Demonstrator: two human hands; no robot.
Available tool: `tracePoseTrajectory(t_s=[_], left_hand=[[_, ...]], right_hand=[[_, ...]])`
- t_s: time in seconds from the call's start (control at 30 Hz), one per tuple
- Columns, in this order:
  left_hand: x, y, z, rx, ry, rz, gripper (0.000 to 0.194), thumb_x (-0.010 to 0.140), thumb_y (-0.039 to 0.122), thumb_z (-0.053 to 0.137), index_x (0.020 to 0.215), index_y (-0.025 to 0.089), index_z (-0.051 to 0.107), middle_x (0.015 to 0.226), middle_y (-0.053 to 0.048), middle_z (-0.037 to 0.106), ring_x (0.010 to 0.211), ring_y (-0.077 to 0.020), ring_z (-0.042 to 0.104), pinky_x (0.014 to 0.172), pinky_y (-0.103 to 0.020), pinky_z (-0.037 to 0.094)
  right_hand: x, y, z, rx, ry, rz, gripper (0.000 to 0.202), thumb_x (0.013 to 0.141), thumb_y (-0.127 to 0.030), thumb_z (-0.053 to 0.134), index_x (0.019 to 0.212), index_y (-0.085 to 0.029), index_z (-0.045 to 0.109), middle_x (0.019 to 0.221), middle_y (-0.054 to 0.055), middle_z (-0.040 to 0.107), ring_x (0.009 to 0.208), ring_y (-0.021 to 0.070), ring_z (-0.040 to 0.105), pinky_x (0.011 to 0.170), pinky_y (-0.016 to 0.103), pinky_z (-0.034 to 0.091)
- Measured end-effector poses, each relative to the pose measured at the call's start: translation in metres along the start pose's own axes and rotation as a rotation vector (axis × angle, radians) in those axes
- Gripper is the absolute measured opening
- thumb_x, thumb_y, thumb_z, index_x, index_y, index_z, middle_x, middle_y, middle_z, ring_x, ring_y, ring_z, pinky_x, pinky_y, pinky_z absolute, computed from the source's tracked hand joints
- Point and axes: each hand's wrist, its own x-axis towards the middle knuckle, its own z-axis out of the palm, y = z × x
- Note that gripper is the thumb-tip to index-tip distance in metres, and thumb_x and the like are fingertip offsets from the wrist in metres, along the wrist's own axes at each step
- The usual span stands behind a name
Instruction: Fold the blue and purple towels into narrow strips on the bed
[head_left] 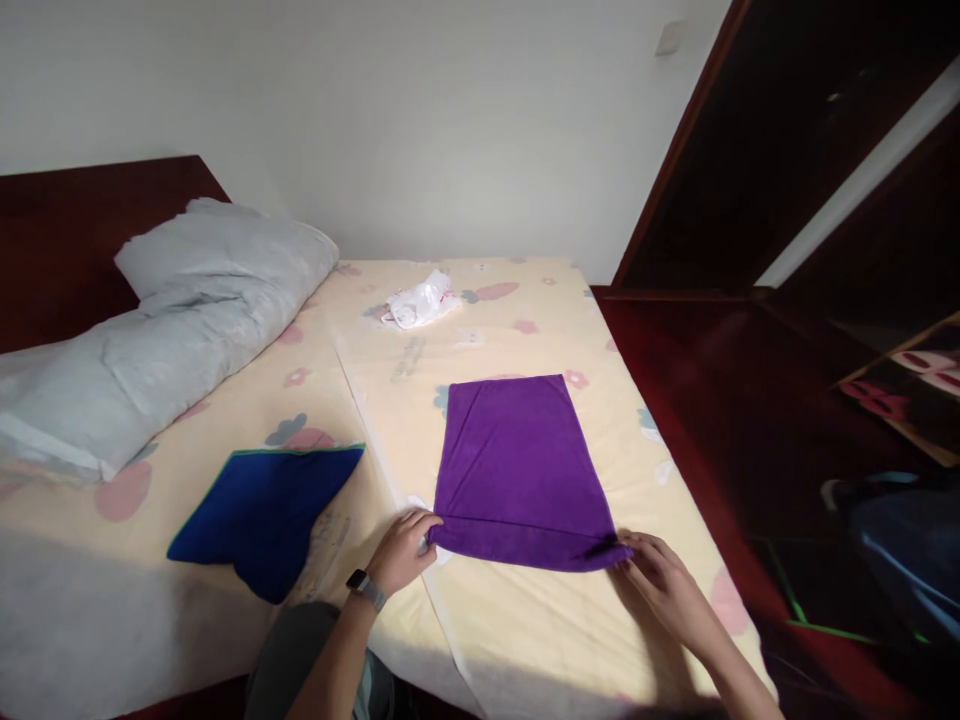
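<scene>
One flat purple terry towel (517, 470) is pinched at its near corners by left hand (403, 550) and right hand (664, 580); one folded blue cloth (262, 510) lies left, bare bedsheet (525, 630) beneath both.

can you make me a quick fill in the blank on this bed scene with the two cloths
1. Both hands pinch the near corners of the ____ cloth.
2. The blue cloth lies to the ____ of it.
3. A watch sits on the ____ wrist, behind the left hand; the right hand has none.
4. The white plastic bag lies beyond the cloths, near the ____.

Missing words: purple; left; left; wall
</scene>
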Motion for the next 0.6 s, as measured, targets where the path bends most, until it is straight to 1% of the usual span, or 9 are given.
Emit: tracePoseTrajectory(t_s=[0.07,0.17,0.23,0.3,0.33,0.4,0.47,0.53,0.6], left_hand=[[0.003,-0.002,-0.001,-0.046,0.048,-0.024,0.033,0.084,0.011,0.054,0.112,0.025,0.064,0.110,-0.006,0.069,0.107,-0.0224,0.062,0.098,-0.037,0.049],[0.006,-0.004,0.002,-0.088,0.097,-0.054,0.025,0.091,0.020,0.052,0.113,0.024,0.063,0.110,-0.007,0.070,0.106,-0.0221,0.063,0.097,-0.038,0.049],[0.008,-0.006,0.005,-0.097,0.109,-0.049,0.028,0.088,0.024,0.060,0.116,0.024,0.063,0.114,-0.008,0.069,0.108,-0.0233,0.062,0.099,-0.039,0.049],[0.009,-0.008,0.008,-0.099,0.106,-0.031,0.036,0.081,0.022,0.069,0.116,0.025,0.063,0.116,-0.007,0.068,0.111,-0.0246,0.061,0.100,-0.040,0.048],[0.009,-0.009,0.010,-0.104,0.111,-0.027,0.036,0.079,0.020,0.071,0.114,0.025,0.065,0.115,-0.007,0.068,0.111,-0.0247,0.061,0.100,-0.040,0.048],[0.012,-0.011,0.015,-0.139,0.145,-0.040,0.026,0.082,0.019,0.068,0.107,0.024,0.067,0.110,-0.007,0.069,0.108,-0.0236,0.062,0.098,-0.039,0.049],[0.015,-0.012,0.020,-0.209,0.204,-0.091,0.015,0.088,0.024,0.061,0.102,0.022,0.067,0.103,-0.006,0.069,0.102,-0.0214,0.063,0.092,-0.036,0.051],[0.018,-0.012,0.026,-0.291,0.249,-0.166,0.019,0.093,0.033,0.055,0.101,0.020,0.066,0.095,-0.004,0.069,0.092,-0.0189,0.065,0.083,-0.032,0.053],[0.020,-0.011,0.030,-0.350,0.279,-0.248,0.027,0.094,0.042,0.051,0.098,0.019,0.064,0.085,-0.001,0.067,0.079,-0.0165,0.064,0.073,-0.028,0.052]], right_hand=[[0.003,-0.001,0.001,0.041,0.009,0.029,0.039,0.090,-0.049,0.051,0.113,-0.021,0.065,0.126,0.011,0.061,0.121,0.0273,0.056,0.110,0.044,0.042],[0.008,-0.003,0.007,0.095,0.049,0.107,0.041,0.090,-0.052,0.049,0.111,-0.020,0.064,0.120,0.011,0.066,0.114,0.0273,0.061,0.104,0.042,0.046],[0.013,-0.006,0.012,0.118,0.087,0.172,0.044,0.090,-0.056,0.047,0.108,-0.020,0.063,0.115,0.011,0.069,0.107,0.0281,0.065,0.098,0.042,0.049],[0.018,-0.010,0.016,0.131,0.114,0.230,0.047,0.089,-0.059,0.046,0.109,-0.019,0.063,0.112,0.011,0.071,0.104,0.0290,0.066,0.094,0.041,0.051],[0.020,-0.012,0.017,0.137,0.120,0.254,0.049,0.089,-0.059,0.045,0.110,-0.019,0.063,0.112,0.011,0.072,0.104,0.0293,0.067,0.093,0.041,0.051],[0.023,-0.017,0.018,0.148,0.121,0.289,0.050,0.088,-0.060,0.045,0.111,-0.020,0.063,0.113,0.010,0.072,0.106,0.0292,0.067,0.093,0.040,0.051],[0.025,-0.023,0.018,0.159,0.102,0.295,0.050,0.087,-0.060,0.048,0.113,-0.021,0.064,0.114,0.009,0.073,0.108,0.0290,0.066,0.093,0.038,0.051],[0.025,-0.027,0.017,0.155,0.066,0.272,0.051,0.083,-0.061,0.055,0.113,-0.021,0.064,0.112,0.008,0.074,0.106,0.0296,0.067,0.090,0.036,0.052],[0.024,-0.030,0.013,0.140,0.036,0.252,0.049,0.080,-0.062,0.057,0.107,-0.021,0.067,0.106,0.008,0.076,0.100,0.0308,0.069,0.085,0.036,0.053]])
